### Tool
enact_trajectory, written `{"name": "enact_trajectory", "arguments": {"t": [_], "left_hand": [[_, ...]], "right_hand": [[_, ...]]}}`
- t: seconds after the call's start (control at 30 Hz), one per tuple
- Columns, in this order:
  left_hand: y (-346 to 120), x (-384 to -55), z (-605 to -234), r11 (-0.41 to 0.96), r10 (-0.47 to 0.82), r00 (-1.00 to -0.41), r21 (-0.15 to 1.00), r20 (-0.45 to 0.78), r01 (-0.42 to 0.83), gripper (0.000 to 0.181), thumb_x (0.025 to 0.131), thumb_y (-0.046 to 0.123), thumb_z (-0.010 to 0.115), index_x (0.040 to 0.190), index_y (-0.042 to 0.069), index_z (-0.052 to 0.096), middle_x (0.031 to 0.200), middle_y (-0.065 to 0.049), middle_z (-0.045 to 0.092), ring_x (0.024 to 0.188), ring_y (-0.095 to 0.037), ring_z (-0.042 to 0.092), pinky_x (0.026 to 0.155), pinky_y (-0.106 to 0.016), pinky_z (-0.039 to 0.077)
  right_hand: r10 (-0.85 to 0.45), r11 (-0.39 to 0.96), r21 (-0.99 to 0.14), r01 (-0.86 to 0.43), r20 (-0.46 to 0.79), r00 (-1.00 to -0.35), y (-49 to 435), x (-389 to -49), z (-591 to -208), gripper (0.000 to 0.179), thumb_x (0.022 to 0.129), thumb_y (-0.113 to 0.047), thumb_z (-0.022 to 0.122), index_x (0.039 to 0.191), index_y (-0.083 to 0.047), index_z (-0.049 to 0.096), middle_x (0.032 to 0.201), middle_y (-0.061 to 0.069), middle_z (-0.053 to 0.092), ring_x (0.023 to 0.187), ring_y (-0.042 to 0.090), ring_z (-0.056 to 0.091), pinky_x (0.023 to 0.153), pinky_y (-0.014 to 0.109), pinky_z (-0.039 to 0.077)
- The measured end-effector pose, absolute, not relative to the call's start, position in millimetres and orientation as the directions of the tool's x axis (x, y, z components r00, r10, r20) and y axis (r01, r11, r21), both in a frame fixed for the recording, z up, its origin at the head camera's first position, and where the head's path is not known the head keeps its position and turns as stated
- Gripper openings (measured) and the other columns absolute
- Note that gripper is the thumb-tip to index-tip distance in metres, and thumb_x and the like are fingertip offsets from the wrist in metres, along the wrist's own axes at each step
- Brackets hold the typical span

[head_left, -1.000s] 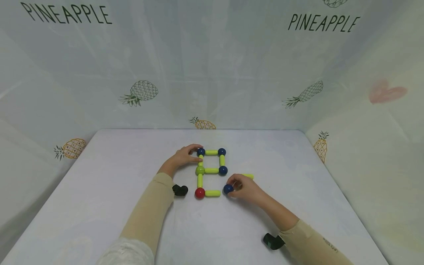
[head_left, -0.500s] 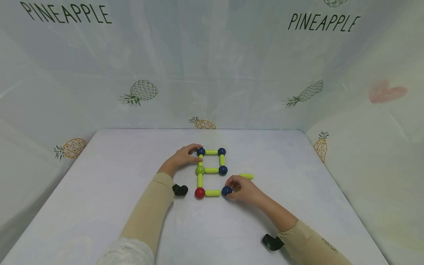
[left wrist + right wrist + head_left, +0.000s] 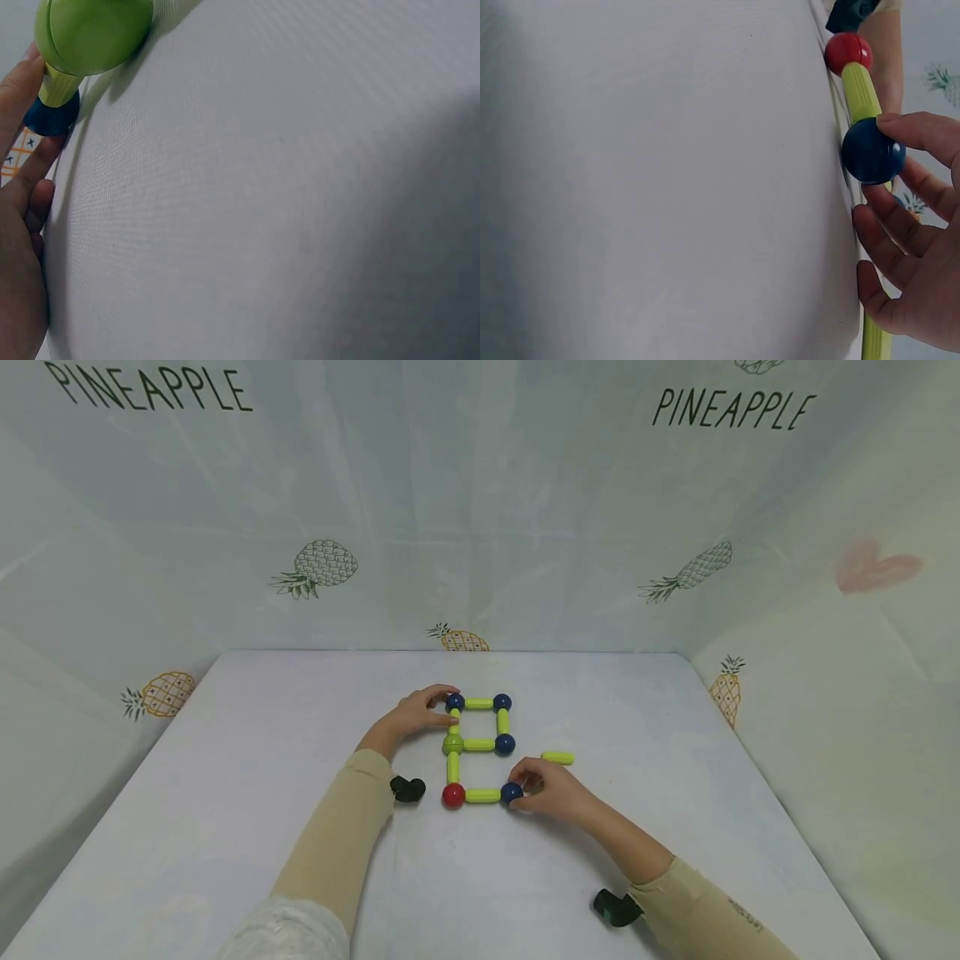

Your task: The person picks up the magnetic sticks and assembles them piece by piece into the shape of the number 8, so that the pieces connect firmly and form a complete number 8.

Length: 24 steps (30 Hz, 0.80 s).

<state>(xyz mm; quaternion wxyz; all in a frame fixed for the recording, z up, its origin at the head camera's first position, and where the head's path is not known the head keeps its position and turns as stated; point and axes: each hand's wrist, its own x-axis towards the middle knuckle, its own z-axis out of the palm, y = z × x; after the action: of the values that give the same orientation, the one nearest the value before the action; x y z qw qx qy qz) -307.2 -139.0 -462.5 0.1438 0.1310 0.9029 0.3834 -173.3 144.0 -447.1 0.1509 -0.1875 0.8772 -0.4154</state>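
Note:
A flat frame of building-set balls and yellow-green sticks lies on the white table. My left hand grips its far left corner, a blue ball, with the thumb against the stick below it. My right hand pinches another blue ball between thumb and fingers. That ball meets the end of the near stick, which runs from the red ball. A green ball joins the upper square to the lower left stick; in the left wrist view the green ball looms large above the thumb.
One loose yellow-green stick lies just beyond my right hand. Dark wrist devices stick out by both sleeves. A pineapple-print cloth hangs behind the table.
My right hand has moved the blue ball slightly left until it meets the near stick's free end. The loose stick shows more fully. My left hand has stayed in place.

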Motion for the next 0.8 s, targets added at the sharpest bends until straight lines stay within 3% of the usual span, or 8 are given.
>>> {"name": "enact_trajectory", "arguments": {"t": [0.37,0.8], "left_hand": [[-139,-307,-461,0.671,0.355,-0.923,0.727,-0.148,0.142,0.063,0.085,0.037,0.075,0.142,0.025,0.049,0.139,-0.006,0.052,0.128,-0.03,0.043,0.108,-0.054,0.029],[-140,-307,-463,0.667,0.349,-0.924,0.734,-0.156,0.128,0.064,0.085,0.039,0.076,0.142,0.026,0.049,0.14,-0.004,0.052,0.128,-0.03,0.042,0.108,-0.057,0.027]], "right_hand": [[-0.419,0.597,-0.778,-0.194,-0.096,-0.903,152,-177,-444,0.028,0.078,-0.01,0.081,0.102,-0.011,0.066,0.096,-0.002,0.063,0.091,0.018,0.057,0.079,0.033,0.049],[-0.271,0.639,-0.756,-0.141,-0.05,-0.961,169,-192,-437,0.028,0.081,-0.007,0.079,0.106,-0.007,0.067,0.102,0.003,0.064,0.094,0.021,0.057,0.083,0.037,0.049]]}}
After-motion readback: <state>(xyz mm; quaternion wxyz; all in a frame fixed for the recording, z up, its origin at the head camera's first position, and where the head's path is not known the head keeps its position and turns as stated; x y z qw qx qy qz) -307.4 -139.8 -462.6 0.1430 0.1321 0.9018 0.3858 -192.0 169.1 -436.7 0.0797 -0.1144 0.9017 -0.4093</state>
